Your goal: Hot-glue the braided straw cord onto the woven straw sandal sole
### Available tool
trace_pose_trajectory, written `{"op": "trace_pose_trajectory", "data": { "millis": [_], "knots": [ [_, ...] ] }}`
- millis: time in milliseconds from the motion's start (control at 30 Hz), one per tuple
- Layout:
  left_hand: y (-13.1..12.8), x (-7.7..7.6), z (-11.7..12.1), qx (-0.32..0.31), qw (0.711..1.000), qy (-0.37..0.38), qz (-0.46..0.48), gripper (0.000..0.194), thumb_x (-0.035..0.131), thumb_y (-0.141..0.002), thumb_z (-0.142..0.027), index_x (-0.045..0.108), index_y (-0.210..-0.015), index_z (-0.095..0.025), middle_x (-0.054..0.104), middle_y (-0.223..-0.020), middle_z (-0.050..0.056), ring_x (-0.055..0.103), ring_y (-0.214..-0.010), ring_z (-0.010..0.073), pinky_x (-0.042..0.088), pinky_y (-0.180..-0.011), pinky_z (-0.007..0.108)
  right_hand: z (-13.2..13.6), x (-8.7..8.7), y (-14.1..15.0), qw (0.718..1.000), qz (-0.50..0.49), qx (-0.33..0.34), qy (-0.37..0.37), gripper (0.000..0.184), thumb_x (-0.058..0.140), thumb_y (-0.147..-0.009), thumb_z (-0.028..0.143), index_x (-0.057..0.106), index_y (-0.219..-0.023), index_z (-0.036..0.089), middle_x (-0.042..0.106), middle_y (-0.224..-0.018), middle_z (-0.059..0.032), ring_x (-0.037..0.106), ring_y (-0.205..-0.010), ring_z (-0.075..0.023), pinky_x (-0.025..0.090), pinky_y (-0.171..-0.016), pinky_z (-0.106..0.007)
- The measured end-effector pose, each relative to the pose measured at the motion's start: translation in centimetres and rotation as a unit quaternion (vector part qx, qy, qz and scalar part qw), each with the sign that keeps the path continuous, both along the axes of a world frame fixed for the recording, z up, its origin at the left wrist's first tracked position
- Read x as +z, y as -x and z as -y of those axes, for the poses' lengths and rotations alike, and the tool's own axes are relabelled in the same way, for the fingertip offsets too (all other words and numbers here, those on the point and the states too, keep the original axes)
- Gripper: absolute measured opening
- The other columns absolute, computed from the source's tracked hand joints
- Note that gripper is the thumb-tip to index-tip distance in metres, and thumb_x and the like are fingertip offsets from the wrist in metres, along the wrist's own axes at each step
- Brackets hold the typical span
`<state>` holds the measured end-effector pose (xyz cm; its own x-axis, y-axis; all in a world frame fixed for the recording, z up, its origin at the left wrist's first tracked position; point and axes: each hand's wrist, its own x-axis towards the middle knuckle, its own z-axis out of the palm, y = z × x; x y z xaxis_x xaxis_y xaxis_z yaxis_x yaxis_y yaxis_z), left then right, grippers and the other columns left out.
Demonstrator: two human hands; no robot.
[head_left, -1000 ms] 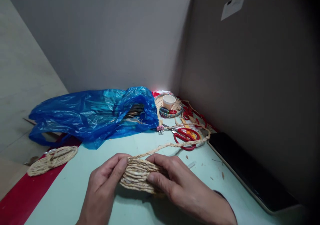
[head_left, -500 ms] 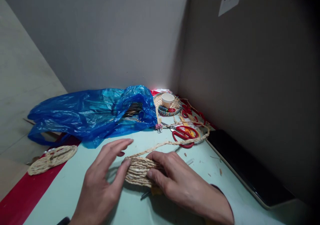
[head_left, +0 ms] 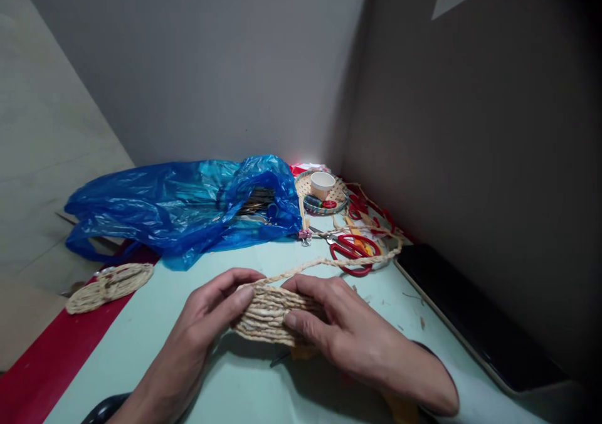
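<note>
A flat piece of coiled straw cord (head_left: 270,317), its rows lying side by side, is held between my two hands over the table. My left hand (head_left: 214,314) pinches its left end, thumb on the front face and fingers behind. On the right side my right hand (head_left: 329,317) grips it, thumb pressed on the front. From the top of the piece a loose twisted cord (head_left: 310,264) runs right and loops back over the red-handled scissors (head_left: 355,254). A dark pointed thing (head_left: 281,359), partly hidden, lies below the piece.
A blue plastic bag (head_left: 183,214) with dark sticks inside lies at the back left. Another straw coil (head_left: 110,288) rests on the red strip. A woven tray (head_left: 301,185) bears a white cup (head_left: 323,184). A black tablet-like slab (head_left: 470,317) lies right, beside the grey partition.
My left hand's fingers, spread apart before, have closed onto the left end of the coiled piece. My right hand keeps its hold. The view has shifted slightly.
</note>
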<state>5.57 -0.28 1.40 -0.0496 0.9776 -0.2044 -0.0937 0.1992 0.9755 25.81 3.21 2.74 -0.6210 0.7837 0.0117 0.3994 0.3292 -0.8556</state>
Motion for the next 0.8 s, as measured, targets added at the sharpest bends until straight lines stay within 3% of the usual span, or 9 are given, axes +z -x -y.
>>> {"op": "trace_pose_trajectory", "data": {
  "millis": [133, 333, 533, 700, 800],
  "knots": [
    [0.2, -0.3, 0.3, -0.057, 0.998, 0.01, -0.025, 0.03, 0.073, -0.082, -0.045, 0.076, -0.097, -0.02, 0.071, -0.079, 0.002, 0.062, -0.076, 0.0197, 0.047, -0.069, 0.027, 0.0, -0.1, -0.1, 0.999, 0.015, 0.028, -0.021, 0.012, 0.054, -0.094, 0.023, 0.065, -0.096, 0.019, 0.061, -0.075, 0.0023, 0.052, -0.067, -0.0136, 0.035, -0.061, -0.026],
    [1.2, -0.5, -0.5, -0.088, 0.985, -0.036, -0.147, 0.032, 0.073, -0.079, -0.05, 0.072, -0.071, -0.019, 0.063, -0.068, 0.0, 0.054, -0.066, 0.0159, 0.041, -0.061, 0.024, 0.3, -0.6, -0.3, 0.997, 0.04, 0.032, -0.05, 0.013, 0.052, -0.096, 0.023, 0.064, -0.096, 0.02, 0.064, -0.077, 0.001, 0.053, -0.069, -0.014, 0.034, -0.062, -0.027],
    [1.0, -0.8, -0.4, -0.082, 0.981, -0.035, -0.173, 0.034, 0.071, -0.079, -0.052, 0.069, -0.069, -0.019, 0.057, -0.066, -0.001, 0.049, -0.065, 0.0156, 0.039, -0.06, 0.024, 0.6, -0.7, -0.4, 0.996, 0.057, 0.033, -0.057, 0.01, 0.051, -0.095, 0.021, 0.06, -0.092, 0.022, 0.066, -0.081, -0.0002, 0.056, -0.071, -0.015, 0.035, -0.064, -0.028],
    [0.4, -1.6, -0.2, -0.077, 0.976, -0.048, -0.199, 0.035, 0.071, -0.077, -0.049, 0.056, -0.062, -0.021, 0.046, -0.059, -0.005, 0.042, -0.059, 0.0138, 0.035, -0.055, 0.024, 0.9, -0.6, -0.1, 0.994, 0.075, 0.033, -0.068, 0.011, 0.053, -0.095, 0.023, 0.053, -0.084, 0.022, 0.06, -0.075, 0.0023, 0.051, -0.067, -0.0134, 0.034, -0.062, -0.027],
    [-0.2, -1.8, -0.2, -0.045, 0.97, -0.066, -0.228, 0.034, 0.072, -0.073, -0.045, 0.052, -0.059, -0.022, 0.045, -0.056, -0.007, 0.04, -0.056, 0.0134, 0.034, -0.053, 0.024, 1.0, -0.5, 0.0, 0.995, 0.073, 0.041, -0.063, 0.012, 0.052, -0.095, 0.022, 0.053, -0.083, 0.022, 0.061, -0.075, 0.0018, 0.051, -0.067, -0.0131, 0.033, -0.061, -0.027]
  ]
}}
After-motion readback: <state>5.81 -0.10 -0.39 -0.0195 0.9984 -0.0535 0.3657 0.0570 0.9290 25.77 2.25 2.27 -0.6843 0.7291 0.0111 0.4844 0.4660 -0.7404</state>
